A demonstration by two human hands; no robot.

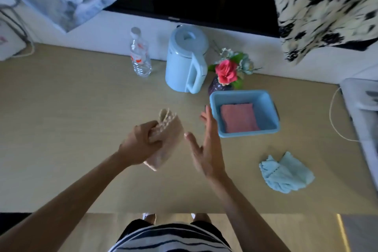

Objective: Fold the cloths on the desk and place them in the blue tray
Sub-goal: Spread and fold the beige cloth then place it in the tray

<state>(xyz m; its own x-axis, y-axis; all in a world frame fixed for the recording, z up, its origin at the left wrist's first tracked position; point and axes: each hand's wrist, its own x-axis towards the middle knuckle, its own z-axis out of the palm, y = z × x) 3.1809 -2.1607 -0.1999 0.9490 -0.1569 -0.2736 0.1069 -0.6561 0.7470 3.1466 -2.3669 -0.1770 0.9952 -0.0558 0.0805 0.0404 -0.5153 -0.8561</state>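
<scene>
My left hand (141, 143) grips the folded beige cloth (166, 139) above the wooden desk (61, 118); my right hand (206, 149) is open beside the blue tray (272, 108). Bottle (140, 55) label unreadable.

I see bare forearms, no sleeves reaching them — a striped shirt (169, 239), dark and white bands, and white shoes (147, 216) below.

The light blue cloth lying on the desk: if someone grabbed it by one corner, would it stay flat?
Probably not. The light blue cloth lies rumpled in soft folds, so it would likely droop and hang. It looks thin and light, and would probably slide easily across the smooth desk.
</scene>
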